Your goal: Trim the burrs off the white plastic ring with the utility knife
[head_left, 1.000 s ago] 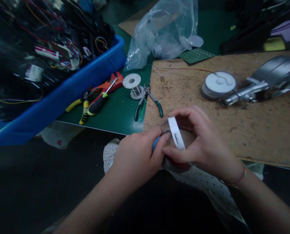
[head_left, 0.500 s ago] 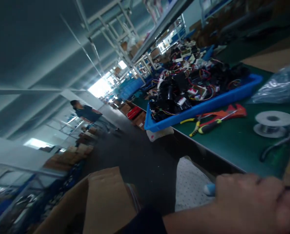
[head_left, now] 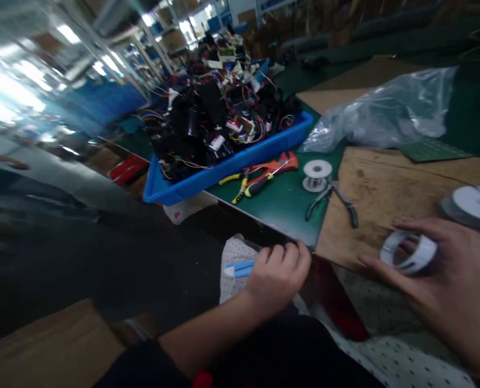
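My left hand (head_left: 279, 274) is closed in a fist at the front edge of the green bench. A blue-handled tool (head_left: 240, 268) with a pale end sticks out of the fist; the rest is hidden by my fingers. Over the brown board's front edge, my right hand (head_left: 453, 275) grips a white plastic ring (head_left: 409, 253) between thumb and fingers, its opening turned toward me. Just behind that hand lies a large white-flanged spool (head_left: 476, 205). Pliers with dark handles (head_left: 332, 202) lie open across the left edge of the brown board (head_left: 369, 199).
A blue tray (head_left: 231, 161) piled with black parts and wires stands on the green bench (head_left: 292, 207). Before it lie yellow-and-red-handled tools (head_left: 259, 175) and a solder spool (head_left: 317, 175). Behind are a clear plastic bag (head_left: 393, 110) and a green circuit board (head_left: 431, 151). An open carton (head_left: 57, 345) stands lower left.
My view has swung right toward the bench. My right hand with the white ring has come into view. The person in the aisle now shows only partly at the left edge.
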